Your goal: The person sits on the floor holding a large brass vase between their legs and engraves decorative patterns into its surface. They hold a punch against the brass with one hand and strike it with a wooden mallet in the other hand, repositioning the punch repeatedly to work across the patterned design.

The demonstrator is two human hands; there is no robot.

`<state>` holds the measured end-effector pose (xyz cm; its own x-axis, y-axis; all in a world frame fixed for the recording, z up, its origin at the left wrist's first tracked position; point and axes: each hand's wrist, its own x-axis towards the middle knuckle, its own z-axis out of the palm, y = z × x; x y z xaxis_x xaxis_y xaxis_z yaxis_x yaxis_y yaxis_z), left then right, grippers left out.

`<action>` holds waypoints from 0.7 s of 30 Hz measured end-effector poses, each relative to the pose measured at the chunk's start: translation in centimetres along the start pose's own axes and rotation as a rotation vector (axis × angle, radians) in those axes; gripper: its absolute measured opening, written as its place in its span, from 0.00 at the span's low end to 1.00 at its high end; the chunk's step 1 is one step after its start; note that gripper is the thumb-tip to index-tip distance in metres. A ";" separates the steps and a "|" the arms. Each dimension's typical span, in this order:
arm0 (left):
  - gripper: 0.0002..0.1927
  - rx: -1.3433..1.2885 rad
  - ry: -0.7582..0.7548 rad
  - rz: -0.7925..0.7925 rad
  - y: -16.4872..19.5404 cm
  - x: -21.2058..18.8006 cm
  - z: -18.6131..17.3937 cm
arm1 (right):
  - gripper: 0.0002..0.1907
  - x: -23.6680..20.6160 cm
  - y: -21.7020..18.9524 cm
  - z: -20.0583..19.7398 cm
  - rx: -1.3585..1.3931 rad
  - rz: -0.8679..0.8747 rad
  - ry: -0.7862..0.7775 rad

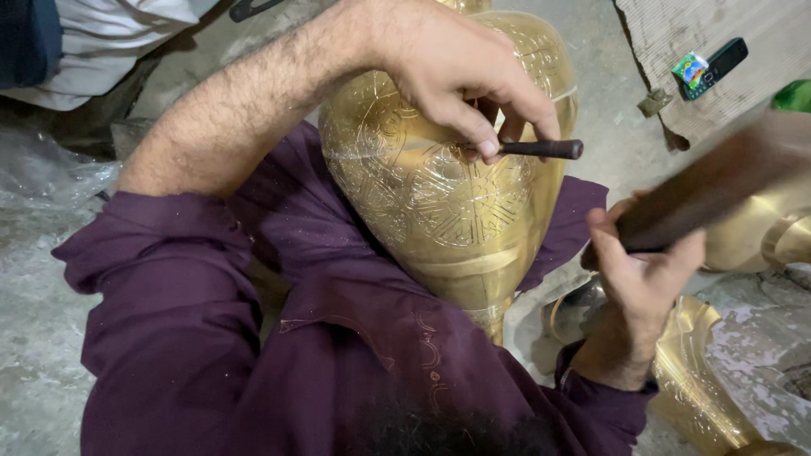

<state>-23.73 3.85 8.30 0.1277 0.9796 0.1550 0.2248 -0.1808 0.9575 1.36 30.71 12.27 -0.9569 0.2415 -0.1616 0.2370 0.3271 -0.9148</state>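
A large brass vase [448, 203] with engraved round patterns lies tilted across my lap, its narrow end toward me. My left hand [460, 72] rests on the vase's upper side and pinches a short dark chisel [541, 149] against the engraved surface. My right hand [646, 270] is raised to the right of the vase, closed around the handle of a dark wooden mallet [718, 181], which is blurred. My purple sleeves [169, 321] fill the lower left.
Other brass pieces [701, 380] lie at the lower right and a brass rim [777, 236] at the right edge. A woven mat [718, 34] at the top right carries a dark phone [718, 66] and a small colourful packet [690, 69]. Concrete floor lies around; another person's clothing shows top left.
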 end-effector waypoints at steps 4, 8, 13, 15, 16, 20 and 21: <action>0.26 0.070 0.087 0.095 -0.2 -0.7 0.1 | 0.21 0.4 -1.1 -1.0 -0.631 -0.334 0.014; 0.27 -0.004 0.148 -0.027 -0.5 -1.7 0.7 | 0.19 1.8 -1.2 -1.1 -0.600 -0.187 -0.039; 0.23 -0.032 0.445 0.075 -0.5 -3.7 3.3 | 0.23 3.7 -0.8 -0.3 -0.882 -0.155 -0.178; 0.24 -0.040 0.467 0.103 -0.4 -4.3 3.9 | 0.26 3.6 -0.5 0.3 -0.981 -0.165 -0.224; 0.26 -0.018 0.437 0.077 -0.4 -4.4 3.9 | 0.25 3.4 -0.2 0.5 -0.953 -0.122 -0.210; 0.26 0.102 0.298 0.088 -0.4 -3.2 2.9 | 0.24 1.8 0.4 1.2 -0.883 -0.053 -0.176; 0.26 0.111 0.231 0.090 -0.4 -2.6 2.7 | 0.24 1.4 0.5 1.2 -0.878 -0.054 -0.168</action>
<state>-21.55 1.18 6.89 -0.0686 0.9508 0.3021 0.3285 -0.2644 0.9067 -0.03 30.05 11.16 -0.9662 0.0913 -0.2412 0.1682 0.9319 -0.3213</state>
